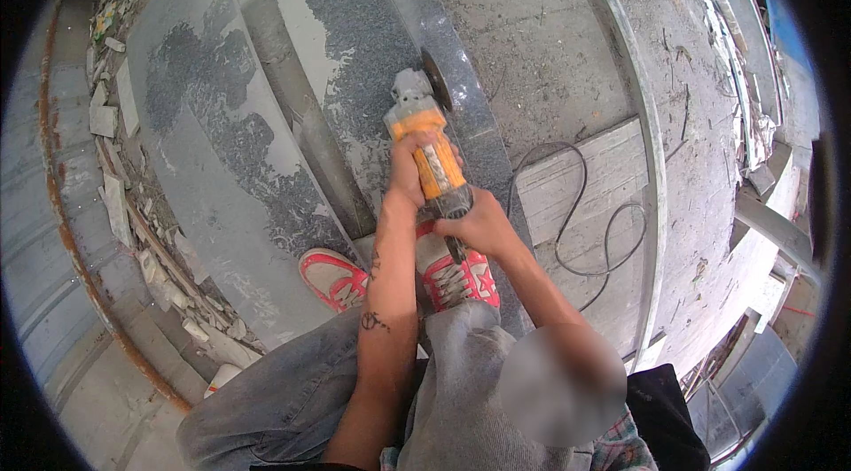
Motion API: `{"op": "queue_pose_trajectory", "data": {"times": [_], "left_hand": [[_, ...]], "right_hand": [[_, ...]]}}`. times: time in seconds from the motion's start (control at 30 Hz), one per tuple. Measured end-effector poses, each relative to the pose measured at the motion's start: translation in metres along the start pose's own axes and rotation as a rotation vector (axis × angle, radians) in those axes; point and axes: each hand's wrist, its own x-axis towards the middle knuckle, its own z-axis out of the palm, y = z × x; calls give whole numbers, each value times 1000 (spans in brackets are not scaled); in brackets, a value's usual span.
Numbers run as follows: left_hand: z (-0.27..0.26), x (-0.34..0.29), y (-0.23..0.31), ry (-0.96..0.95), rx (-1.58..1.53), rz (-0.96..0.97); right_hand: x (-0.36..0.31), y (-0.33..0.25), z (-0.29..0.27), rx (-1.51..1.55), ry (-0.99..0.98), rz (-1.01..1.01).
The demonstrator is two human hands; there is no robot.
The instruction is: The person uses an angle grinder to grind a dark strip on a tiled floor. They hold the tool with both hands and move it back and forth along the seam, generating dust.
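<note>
A yellow and grey angle grinder is held in both my hands over a dark, wet-looking stone slab. My left hand wraps round the yellow body just behind the grey head. Farther back, my right hand closes round the dark rear end of the grinder. The dark cutting disc stands on edge at the right of the head, by the narrow strip along the slab's right side. Whether the disc touches the stone, I cannot tell.
A black cord loops over pale boards at the right, near a long pale rail. Another mottled slab lies at the left. Broken stone pieces line the far left beside a rusty bar. My red and white shoes stand close behind the grinder.
</note>
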Motion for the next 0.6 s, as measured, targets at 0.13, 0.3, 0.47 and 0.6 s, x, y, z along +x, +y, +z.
{"op": "queue_pose_trajectory", "data": {"times": [0.13,0.3,0.47,0.6], "left_hand": [[-1,14,17,23,38,6],[-3,1,0,-16,8,15],[-3,-16,-18,2,-30,-33],[-2,-11,-11,-8,-2,-10]], "right_hand": [[18,-9,0,83,-25,22],[-1,-1,1,-2,33,-38],[-22,5,2,-42,14,29],[-14,5,2,-40,28,-6]]}}
